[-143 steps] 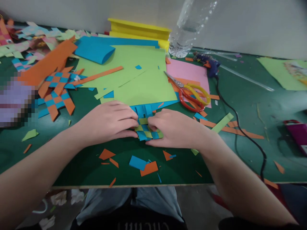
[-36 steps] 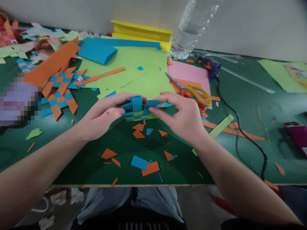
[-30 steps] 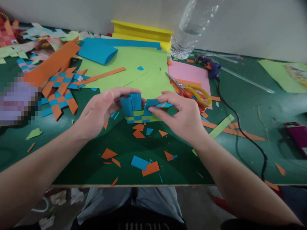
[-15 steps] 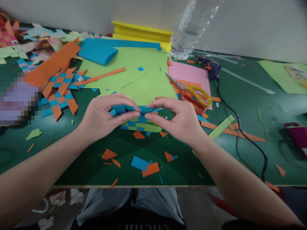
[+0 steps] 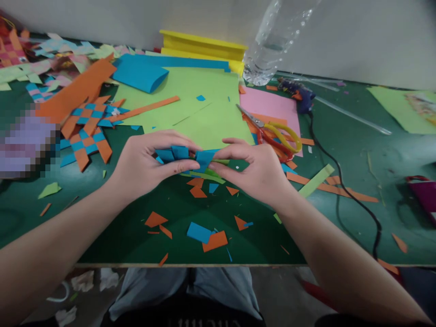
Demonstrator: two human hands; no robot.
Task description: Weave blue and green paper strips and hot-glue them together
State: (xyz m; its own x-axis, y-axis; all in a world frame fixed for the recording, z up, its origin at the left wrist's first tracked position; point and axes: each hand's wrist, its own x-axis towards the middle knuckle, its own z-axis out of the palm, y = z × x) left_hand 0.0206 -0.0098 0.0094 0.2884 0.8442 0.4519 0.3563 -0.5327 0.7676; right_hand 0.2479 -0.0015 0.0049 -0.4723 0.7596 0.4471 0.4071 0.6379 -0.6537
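Between my hands is a woven piece point(image 5: 204, 160) of blue and light green paper strips, held a little above the table near the front middle. My left hand point(image 5: 155, 159) grips its left part, thumb in front and fingers behind. Folded blue strip ends stick up beside that thumb. My right hand point(image 5: 245, 165) pinches a blue strip at the right end between thumb and index finger. Part of the weave is hidden by the fingers. Beyond my hands lies a light green sheet point(image 5: 194, 111). Scissors point(image 5: 275, 134) with red and yellow handles rest to the right.
Orange and blue scraps point(image 5: 214, 240) litter the green table point(image 5: 129, 245). Woven orange-and-blue pieces point(image 5: 85, 127) lie left. A clear plastic bottle point(image 5: 269, 50) stands behind. A glue gun point(image 5: 299, 96) trails a black cord point(image 5: 340, 172) across the right side to the front edge.
The woven piece has tilted, so less of its checkered face shows. The blue strip by my right fingers now stands up as a flap. My left thumb and fingers have parted slightly.
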